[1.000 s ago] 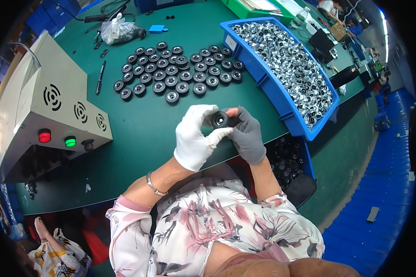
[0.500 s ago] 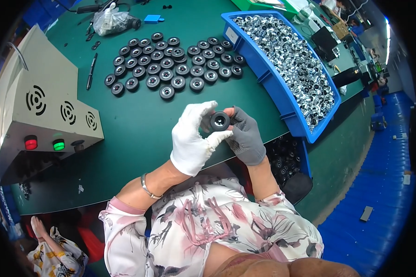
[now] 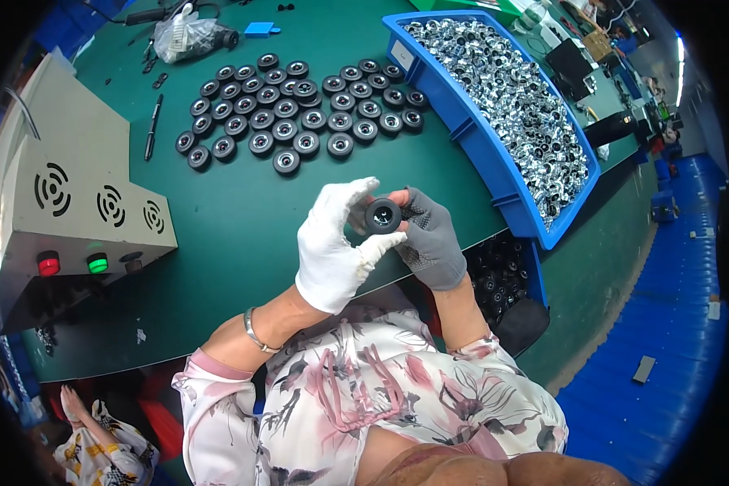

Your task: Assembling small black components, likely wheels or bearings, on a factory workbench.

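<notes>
Between both hands, above the near part of the green table [image 3: 243,267], I hold a small black wheel [image 3: 383,216] with a dark, shiny centre facing up. My left hand [image 3: 332,247], in a white glove, curls its thumb and fingers around the wheel's left side. From the right, my right hand [image 3: 431,239] grips it, wearing a grey glove with bare fingertips. Farther off lie many similar black wheels [image 3: 285,130] with silvery hubs, spread in a loose cluster, a few resting on others.
A blue bin [image 3: 498,182] full of shiny metal rings stands right. Below the table edge, another blue container holds black wheels [image 3: 498,275]. At left is a beige machine box [image 3: 97,154] with red and green buttons. A pen [image 3: 153,128] and plastic bag [image 3: 188,36] lie farther back.
Both hands keep the wheel at nearly the same place, its face tilted slightly differently. The view has shifted a little, so the table items appear slightly farther left and up.
</notes>
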Demonstrator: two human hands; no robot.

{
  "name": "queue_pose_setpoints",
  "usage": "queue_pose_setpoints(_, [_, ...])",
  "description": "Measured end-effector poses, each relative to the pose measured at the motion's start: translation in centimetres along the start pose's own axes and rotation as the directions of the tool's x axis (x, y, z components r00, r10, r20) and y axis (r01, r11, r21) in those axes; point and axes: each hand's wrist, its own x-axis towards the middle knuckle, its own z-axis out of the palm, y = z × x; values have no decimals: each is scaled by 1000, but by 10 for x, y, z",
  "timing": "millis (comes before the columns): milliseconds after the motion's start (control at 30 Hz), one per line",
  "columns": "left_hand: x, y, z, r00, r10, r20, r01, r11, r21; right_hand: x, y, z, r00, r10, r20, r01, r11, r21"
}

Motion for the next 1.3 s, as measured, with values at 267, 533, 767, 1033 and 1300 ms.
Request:
queue_pose_setpoints(267, [-1, 3, -1, 994, -104, 28, 105, 994, -39, 0, -3, 5, 1000, 14, -7, -14, 999, 34])
queue_pose_setpoints(533, [0, -2, -4, 999, 33, 33, -31, 998, -53, 0, 1, -1, 995, -94, 28, 94, 996, 3])
queue_pose_setpoints(767, [-2, -8, -4, 992, 6, 130, 2, 998, -60, -4, 16, 0, 949, -304, -79, 290, 945, -155])
queue_pose_setpoints(1033, [-5, -14, -2, 868, -382, 317, 486, 784, -386, -13, 21, 22, 818, -512, -263, 405, 836, -370])
queue_pose_setpoints(1300, [6, -10, -8, 665, -621, 414, 707, 345, -618, -15, 24, 14, 770, -637, -36, 437, 569, -696])
